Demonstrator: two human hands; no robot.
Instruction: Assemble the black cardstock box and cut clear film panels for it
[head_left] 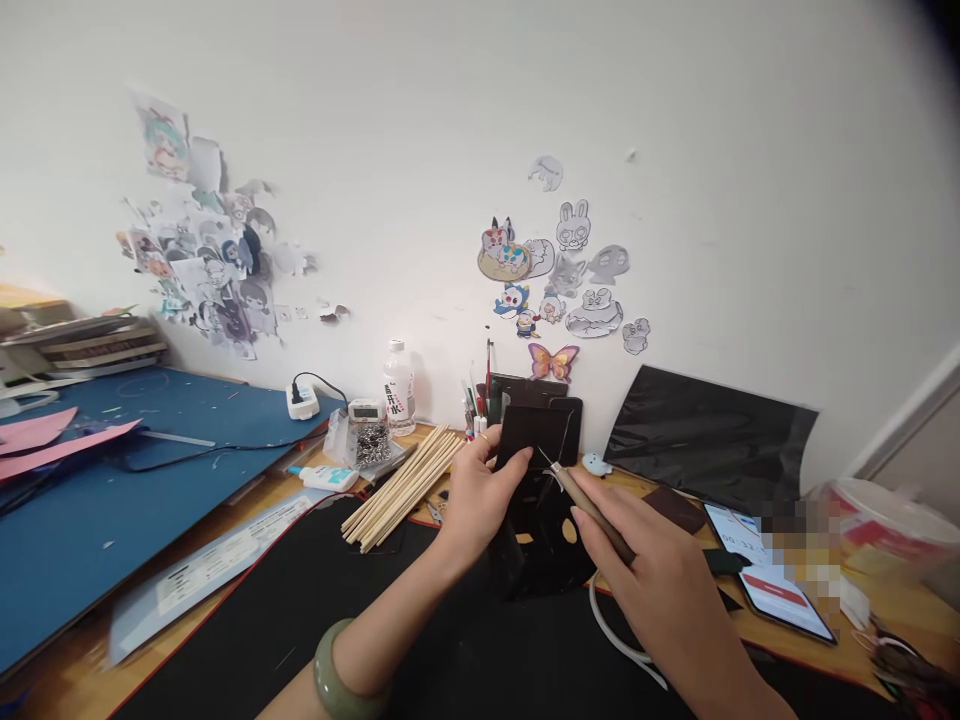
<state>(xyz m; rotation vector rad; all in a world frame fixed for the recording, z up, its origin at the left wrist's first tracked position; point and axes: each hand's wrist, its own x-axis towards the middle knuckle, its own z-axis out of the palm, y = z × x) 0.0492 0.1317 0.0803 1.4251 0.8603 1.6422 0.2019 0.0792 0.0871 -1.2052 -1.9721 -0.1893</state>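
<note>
Phone (776,592): reading "00:32"
Bottle (400,388): dark-lettered
Clear container (339,438): holding small metal pieces (373,445)
Left hand (476,495): pinching black panel (521,428)
Right hand (660,570): gripping wooden-handled tool (592,508), tip near panel

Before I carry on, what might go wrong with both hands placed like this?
The pointed tool in the right hand aims toward the left hand, its tip close beside the thumb in this view; a slip might nick it.
The black panel is held up in the left hand, so it might tilt under pressure.
The loose wooden sticks lie near the left wrist and could scatter if bumped.
</note>
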